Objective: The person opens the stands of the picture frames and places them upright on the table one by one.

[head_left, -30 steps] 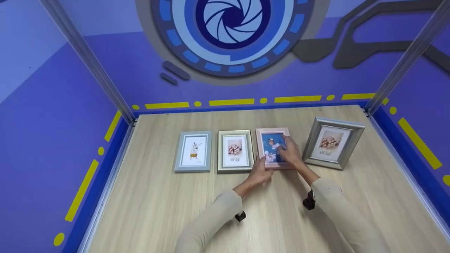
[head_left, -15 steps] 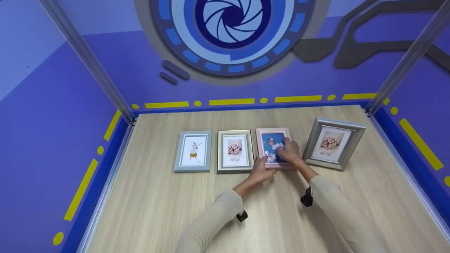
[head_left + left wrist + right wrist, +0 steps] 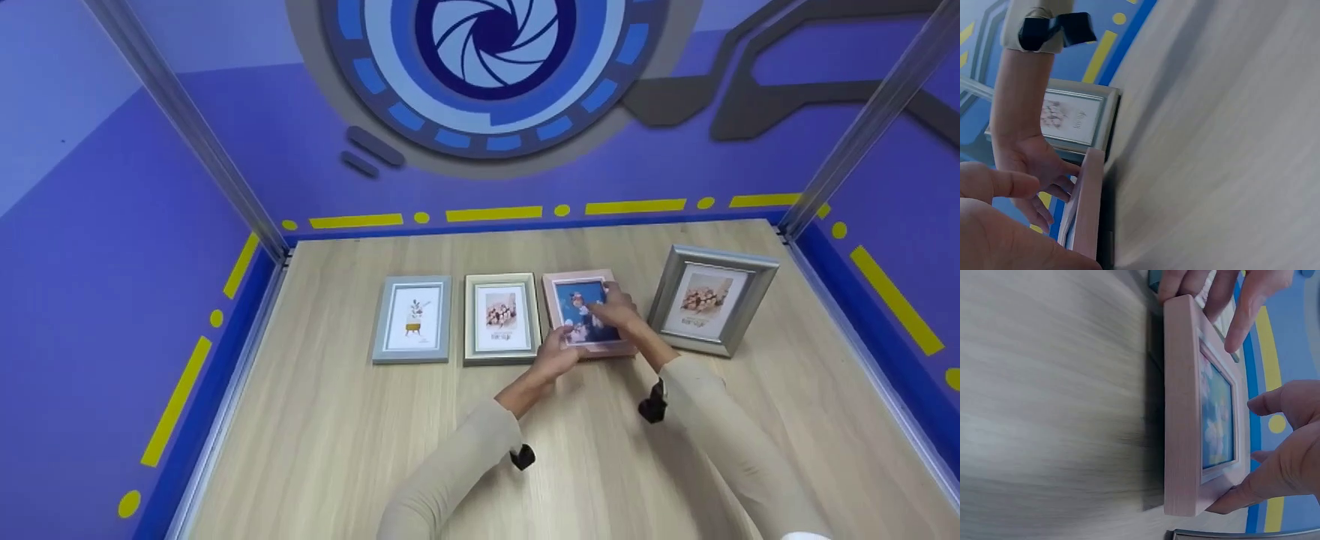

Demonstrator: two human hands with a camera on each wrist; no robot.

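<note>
A pink photo frame [image 3: 576, 296] with a blue flower picture lies face up in the head view, third in a row. My left hand [image 3: 553, 358] grips its near left corner, thumb toward the face and fingers partly hidden below the edge. My right hand [image 3: 621, 311] holds the right border, its thumb reaching over the picture. From the right wrist view, the pink frame's side wall [image 3: 1182, 410] shows a dark shadowed band beneath it; whether it is fully off the table I cannot tell. In the left wrist view, the right hand's fingers [image 3: 1064, 185] meet the frame's far end.
A pale gold frame [image 3: 502, 352] lies close on the left, with a grey-blue frame [image 3: 412, 356] beyond it. To the right, a silver frame [image 3: 712, 300] stands propped up beside my right hand. Blue walls [image 3: 420, 187] enclose the wooden table [image 3: 360, 465].
The pink frame has turned slightly, its far end shifting a little left. My left fingers have tucked in at its near edge. The other frames stay put.
</note>
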